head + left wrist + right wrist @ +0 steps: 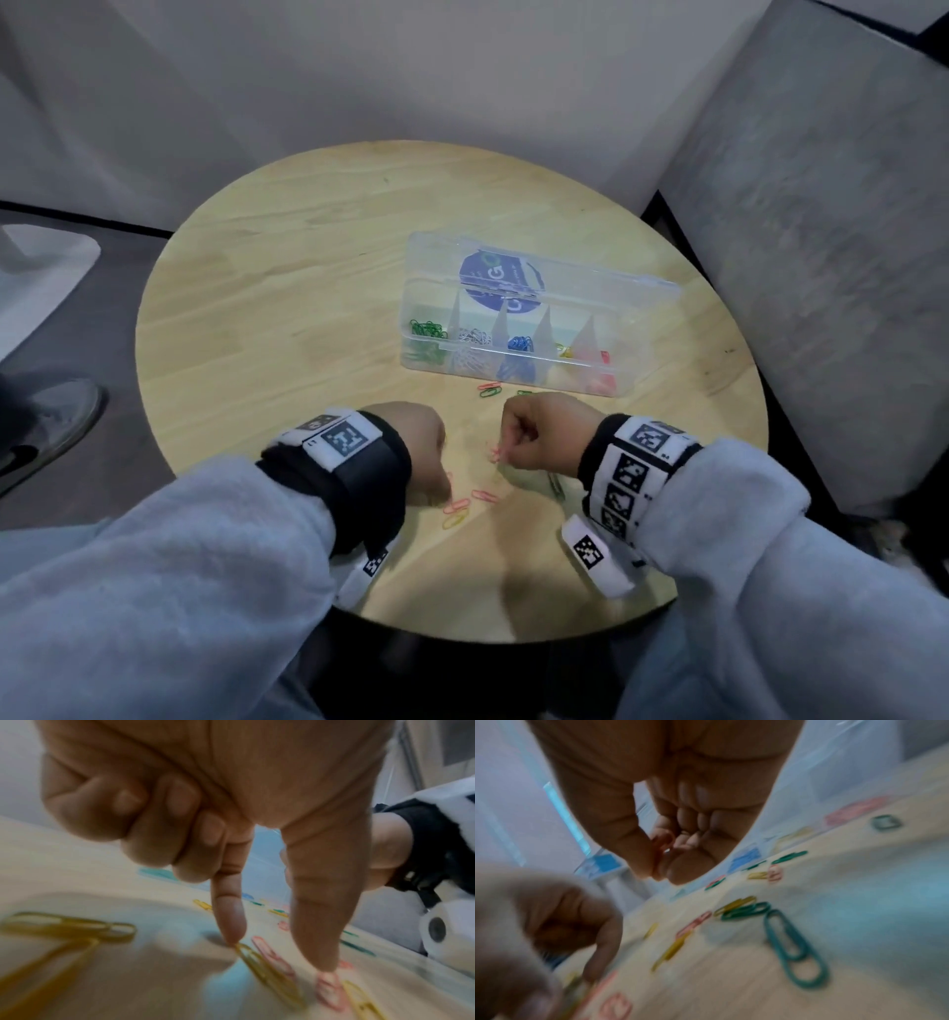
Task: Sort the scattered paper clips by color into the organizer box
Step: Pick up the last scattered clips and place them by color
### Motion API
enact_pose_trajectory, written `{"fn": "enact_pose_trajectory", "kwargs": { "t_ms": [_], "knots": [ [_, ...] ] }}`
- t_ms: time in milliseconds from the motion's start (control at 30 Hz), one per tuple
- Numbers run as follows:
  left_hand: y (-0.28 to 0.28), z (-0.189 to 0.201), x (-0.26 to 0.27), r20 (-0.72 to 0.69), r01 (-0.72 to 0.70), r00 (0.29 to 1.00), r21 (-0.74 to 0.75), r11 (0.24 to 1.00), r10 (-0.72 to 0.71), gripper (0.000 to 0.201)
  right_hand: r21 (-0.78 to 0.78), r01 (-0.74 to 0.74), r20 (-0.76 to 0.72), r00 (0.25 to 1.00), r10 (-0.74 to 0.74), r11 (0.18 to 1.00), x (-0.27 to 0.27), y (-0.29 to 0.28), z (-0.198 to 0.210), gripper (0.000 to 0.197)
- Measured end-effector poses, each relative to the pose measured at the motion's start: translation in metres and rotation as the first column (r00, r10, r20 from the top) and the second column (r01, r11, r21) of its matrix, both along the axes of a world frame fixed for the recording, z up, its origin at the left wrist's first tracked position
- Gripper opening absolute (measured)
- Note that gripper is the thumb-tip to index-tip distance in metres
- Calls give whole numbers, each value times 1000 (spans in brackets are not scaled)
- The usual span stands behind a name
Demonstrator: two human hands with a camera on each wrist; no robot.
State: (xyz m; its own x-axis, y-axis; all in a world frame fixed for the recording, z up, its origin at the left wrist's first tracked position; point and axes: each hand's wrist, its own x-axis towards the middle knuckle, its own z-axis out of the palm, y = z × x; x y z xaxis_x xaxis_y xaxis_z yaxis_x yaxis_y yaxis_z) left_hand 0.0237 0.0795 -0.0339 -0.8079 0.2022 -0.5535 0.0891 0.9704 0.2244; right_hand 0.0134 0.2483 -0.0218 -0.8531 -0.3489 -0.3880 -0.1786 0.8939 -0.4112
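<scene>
A clear organizer box (624,383) stands open on the round wooden table (287,288), its compartments holding green, white, blue, yellow and red clips. My right hand (506,452) pinches a pink paper clip (663,843) between thumb and forefinger just above the table. My left hand (277,953) points down with forefinger and thumb spread. The forefinger tip touches a yellow clip (267,973), and the thumb tip is beside a pink clip (327,992). Loose pink clips (485,496), a yellow clip (454,520) and a green clip (795,949) lie between the hands.
More clips (490,389) lie just in front of the box. A grey upholstered seat (821,257) stands close on the right. A shoe (51,416) is on the dark floor to the left. The table's far half is bare wood.
</scene>
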Motion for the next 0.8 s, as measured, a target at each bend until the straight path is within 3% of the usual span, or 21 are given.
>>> {"fn": "enact_pose_trajectory", "kwargs": {
  "t_ms": [67, 167, 333, 400, 567, 800],
  "knots": [
    [5, -2, 0, -3, 35, 999, -44, 998, -35, 37, -212, 195, 92, 980, -179, 958, -2, 17, -1, 27],
    [11, -4, 1, -27, 54, 998, -92, 994, -57, 38, -465, 490, 369, 864, -342, 737, -2, 40, -4, 26],
    [15, -5, -3, 21, 64, 998, -28, 998, -63, 20, -635, 722, 628, 689, -362, 275, 5, 64, -8, 24],
    [15, -7, -3, 45, 64, 997, 1, 998, -64, 14, -637, 751, 674, 653, -346, 177, 4, 68, -11, 28],
    [12, -8, -3, 29, 42, 999, 26, 999, -43, 15, -612, 781, 735, 619, -277, 122, 1, 60, -12, 30],
    [15, -6, 4, -47, 68, 996, -77, 995, -72, 24, -565, 796, 750, 605, -268, 217, -1, 53, -19, 27]
  ]
}}
